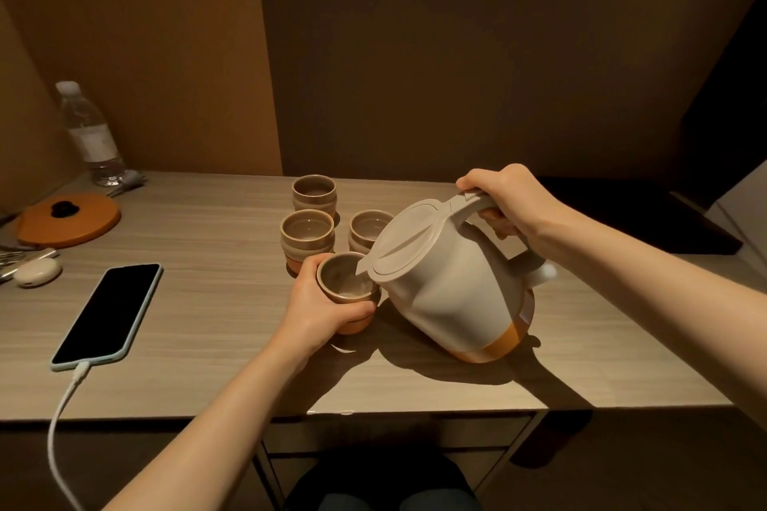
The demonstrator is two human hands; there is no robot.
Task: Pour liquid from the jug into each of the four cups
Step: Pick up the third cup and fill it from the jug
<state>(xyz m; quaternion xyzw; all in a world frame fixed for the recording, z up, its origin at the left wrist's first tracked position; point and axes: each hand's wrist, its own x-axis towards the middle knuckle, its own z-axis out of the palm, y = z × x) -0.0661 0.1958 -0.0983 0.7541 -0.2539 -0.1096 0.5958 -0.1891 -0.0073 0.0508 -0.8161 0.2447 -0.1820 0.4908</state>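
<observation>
A beige jug (448, 282) with an orange base is tilted to the left, its spout over the nearest cup (346, 282). My right hand (504, 201) grips the jug's handle at the top. My left hand (319, 307) wraps around the nearest cup, a brown ceramic one with an orange foot, which stands on the table. Three more matching cups stand behind it: one at the left (307, 236), one at the right (367, 230) partly hidden by the jug's lid, and one at the back (314, 192). Whether liquid is flowing I cannot make out.
A black phone (108, 311) on a white cable (62, 419) lies at the left of the wooden table (207, 365). Farther left are an orange round lid (68, 220), a white earbud case (37, 272) and a water bottle (89, 135). A wall stands close behind.
</observation>
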